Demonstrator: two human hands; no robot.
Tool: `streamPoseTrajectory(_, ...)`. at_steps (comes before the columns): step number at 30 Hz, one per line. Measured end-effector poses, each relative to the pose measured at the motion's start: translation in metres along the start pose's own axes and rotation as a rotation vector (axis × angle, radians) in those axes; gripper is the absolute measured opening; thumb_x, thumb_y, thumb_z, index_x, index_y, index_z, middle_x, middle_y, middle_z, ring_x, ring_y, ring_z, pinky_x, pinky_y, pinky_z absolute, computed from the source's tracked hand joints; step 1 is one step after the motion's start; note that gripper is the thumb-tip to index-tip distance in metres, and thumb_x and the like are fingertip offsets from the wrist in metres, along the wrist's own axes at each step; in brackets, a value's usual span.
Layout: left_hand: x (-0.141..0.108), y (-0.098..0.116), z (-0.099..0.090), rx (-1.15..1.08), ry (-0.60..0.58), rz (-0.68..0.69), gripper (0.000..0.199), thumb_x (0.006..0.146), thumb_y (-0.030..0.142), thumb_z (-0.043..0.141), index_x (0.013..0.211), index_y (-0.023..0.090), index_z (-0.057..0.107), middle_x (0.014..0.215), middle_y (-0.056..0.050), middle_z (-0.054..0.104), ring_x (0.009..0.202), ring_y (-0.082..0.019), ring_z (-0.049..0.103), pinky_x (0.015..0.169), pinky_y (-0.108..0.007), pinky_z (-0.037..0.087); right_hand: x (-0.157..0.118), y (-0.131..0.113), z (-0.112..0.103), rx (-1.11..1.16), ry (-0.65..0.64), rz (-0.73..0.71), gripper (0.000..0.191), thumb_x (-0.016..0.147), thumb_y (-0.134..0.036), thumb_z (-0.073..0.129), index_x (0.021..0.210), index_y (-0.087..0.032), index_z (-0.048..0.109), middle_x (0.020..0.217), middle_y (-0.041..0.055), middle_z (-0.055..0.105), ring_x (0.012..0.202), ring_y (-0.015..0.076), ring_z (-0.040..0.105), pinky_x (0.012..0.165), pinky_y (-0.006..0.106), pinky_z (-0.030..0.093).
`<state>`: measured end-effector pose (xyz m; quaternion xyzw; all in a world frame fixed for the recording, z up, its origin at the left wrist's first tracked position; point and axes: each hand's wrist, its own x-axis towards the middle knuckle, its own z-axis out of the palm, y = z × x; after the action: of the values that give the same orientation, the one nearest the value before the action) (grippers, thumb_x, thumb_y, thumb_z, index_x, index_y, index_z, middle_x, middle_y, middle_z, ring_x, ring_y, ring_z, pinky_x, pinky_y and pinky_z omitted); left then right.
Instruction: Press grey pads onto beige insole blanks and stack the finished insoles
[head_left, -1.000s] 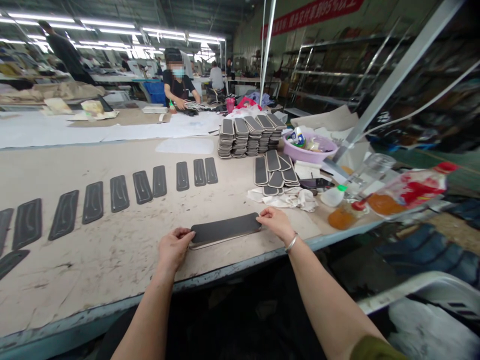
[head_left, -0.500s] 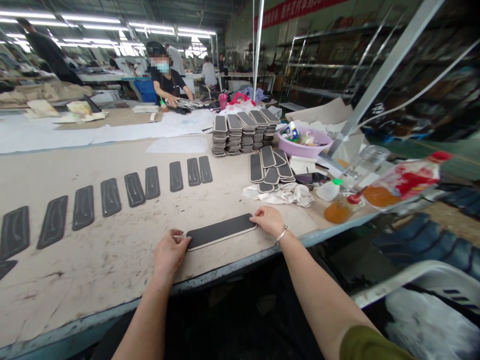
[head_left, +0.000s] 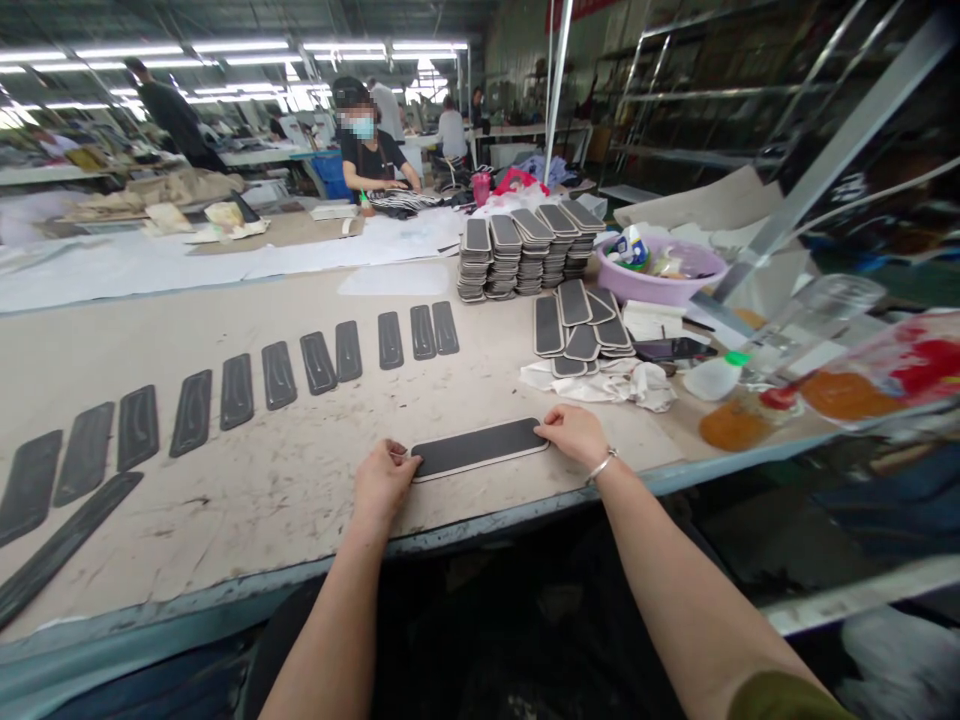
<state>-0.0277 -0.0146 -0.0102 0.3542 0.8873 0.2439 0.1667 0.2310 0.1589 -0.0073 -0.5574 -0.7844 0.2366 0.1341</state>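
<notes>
A long dark strip with a pale edge lies at a slight slant near the table's front edge. Its left end is pinched by my left hand, thumb and fingers closed on it. At the right end, my right hand grips the corner between thumb and fingertips. Beyond and to the left runs a row of separate glossy dark pieces. Several pale-edged dark pieces lie in a loose heap past my right hand, with tall stacks of similar pieces behind them.
A crumpled white cloth sits by the heap. On the right are a purple basin, a green-capped bottle and containers of amber liquid. A slanting metal post rises there. A masked person sits across the table.
The view has swung left, so the table's contents appear farther right and more of the row shows. Both hands still hold the strip, which looks much the same on the table.
</notes>
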Motion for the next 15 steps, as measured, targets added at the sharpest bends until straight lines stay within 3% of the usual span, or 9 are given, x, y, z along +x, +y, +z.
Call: streamPoseTrajectory(15,-0.0001,0.0013,0.0018,0.130,-0.032,0.030,0.017,0.073,0.035,0.053,0.082,0.021,0.053,0.067,0.000,0.062,0.068,-0.017,0.059,0.058,-0.026,0.035,0.0002,0.0020,0.0046,0.014,0.010,-0.002,0.016,0.064,-0.037,0.065,0.067,-0.022,0.062,0.067,-0.0022,0.064,0.063,0.0128,0.056,0.057,0.023,0.037)
